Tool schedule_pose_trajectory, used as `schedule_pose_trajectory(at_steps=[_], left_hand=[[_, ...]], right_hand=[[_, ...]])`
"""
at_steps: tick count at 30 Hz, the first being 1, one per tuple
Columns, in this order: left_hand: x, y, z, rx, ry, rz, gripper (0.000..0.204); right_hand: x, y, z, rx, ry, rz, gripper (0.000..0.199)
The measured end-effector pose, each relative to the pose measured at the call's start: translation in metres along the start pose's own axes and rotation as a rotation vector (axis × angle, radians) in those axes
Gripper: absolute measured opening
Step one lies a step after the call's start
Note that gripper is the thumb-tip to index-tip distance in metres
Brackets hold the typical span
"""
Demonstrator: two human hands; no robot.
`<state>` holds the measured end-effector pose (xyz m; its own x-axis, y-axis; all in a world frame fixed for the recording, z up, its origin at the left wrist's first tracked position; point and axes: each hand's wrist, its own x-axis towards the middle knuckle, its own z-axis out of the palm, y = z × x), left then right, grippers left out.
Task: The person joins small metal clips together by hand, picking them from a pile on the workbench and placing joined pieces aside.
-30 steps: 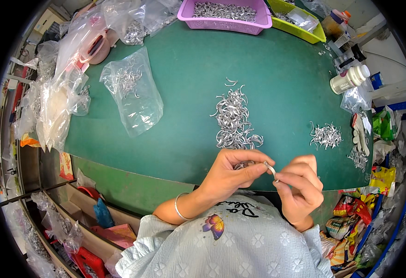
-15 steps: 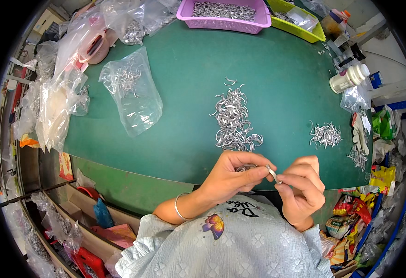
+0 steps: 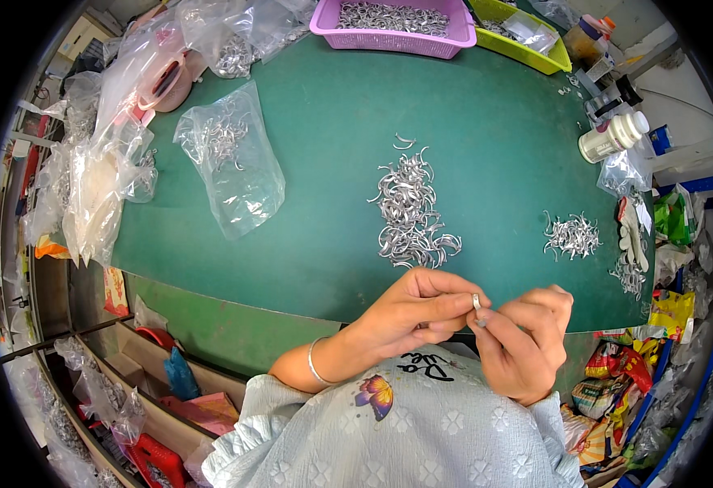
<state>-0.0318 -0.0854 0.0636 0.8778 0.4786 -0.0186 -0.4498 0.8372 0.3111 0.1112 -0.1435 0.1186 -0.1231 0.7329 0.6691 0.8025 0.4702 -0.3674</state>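
Pinching was done by your left hand, its thumb and forefinger closed on the upper end of a curved metal piece; the large metal heap lay just beyond that hand. Near the close edge of the green table, your right hand appeared to pinch the piece's lower end. Light, steady pressure at both ends probably served best, leaving its middle visible. Farther right, a smaller metal heap lay well apart

Green tabletop, silvery pieces, lilac basket, lime tray, pale grey-blue flower-patterned shirt
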Motion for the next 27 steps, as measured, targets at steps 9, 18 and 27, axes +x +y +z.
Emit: schedule_pose_trajectory(at_steps=[9, 18, 27], left_hand=[[0.002, 0.002, 0.005, 0.047, 0.023, 0.010, 0.020], [-0.001, 0.000, -0.024, 0.118, 0.506, 0.138, 0.024], [-0.023, 0.001, -0.057, -0.050, 0.700, 0.324, 0.025]], right_hand=[[0.001, 0.000, -0.001, 0.067, 0.021, 0.087, 0.024], [-0.035, 0.107, 0.023, -0.272, 0.107, 0.365, 0.010], [-0.087, 0.157, 0.014, -0.731, -0.171, 0.508, 0.016]])
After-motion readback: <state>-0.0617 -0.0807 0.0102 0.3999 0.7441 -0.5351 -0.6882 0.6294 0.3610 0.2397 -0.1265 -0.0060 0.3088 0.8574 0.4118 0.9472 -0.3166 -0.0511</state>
